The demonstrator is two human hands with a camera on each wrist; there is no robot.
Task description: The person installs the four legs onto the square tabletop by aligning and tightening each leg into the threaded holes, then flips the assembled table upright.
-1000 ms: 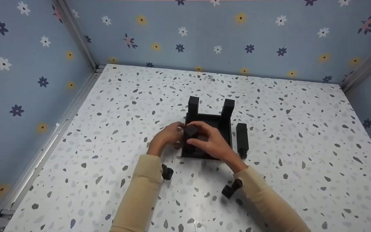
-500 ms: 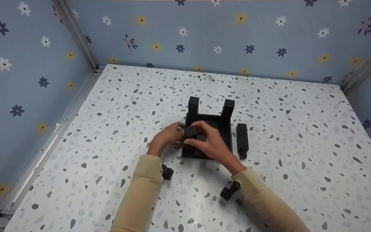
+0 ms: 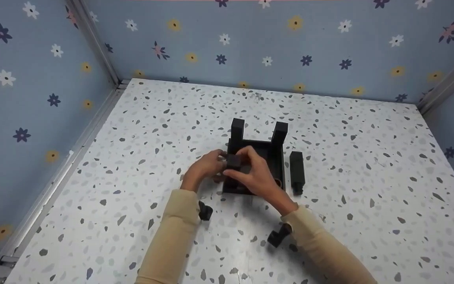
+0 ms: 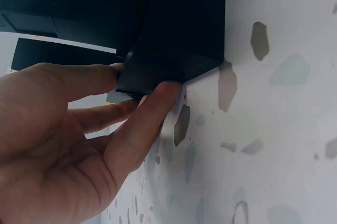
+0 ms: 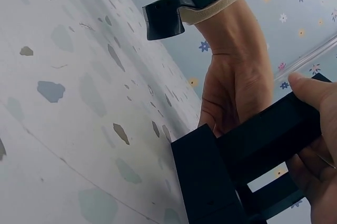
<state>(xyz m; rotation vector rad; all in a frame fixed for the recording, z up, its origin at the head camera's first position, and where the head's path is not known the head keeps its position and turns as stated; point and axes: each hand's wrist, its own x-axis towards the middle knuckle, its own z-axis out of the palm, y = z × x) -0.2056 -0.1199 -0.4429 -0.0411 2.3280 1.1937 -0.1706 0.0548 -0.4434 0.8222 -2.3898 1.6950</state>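
Observation:
A black square base [image 3: 265, 147] with raised edges looks like an upside-down small table. Two square legs [image 3: 237, 132] stand upright at its far corners. Over the near left corner my right hand [image 3: 257, 175] grips another black leg [image 3: 233, 161] near its top, thumb on the near side and fingers on the far side. In the right wrist view that leg [image 5: 271, 137] meets the base [image 5: 202, 174] at the corner. My left hand [image 3: 205, 165] holds the base's left side, its thumb and fingers [image 4: 152, 113] at the lower corner in the left wrist view.
A loose black leg [image 3: 296, 171] with a narrower stepped end lies just right of the base. Speckled white tabletop [image 3: 353, 165] surrounds everything. Blue flowered panels [image 3: 266, 43] stand at the back and sides. A black wrist camera [image 3: 279, 235] sits at my right cuff.
The gripped leg has turned a little, its top now showing a flat side toward me. My right hand and wrist have shifted slightly left. The left hand and base have stayed put.

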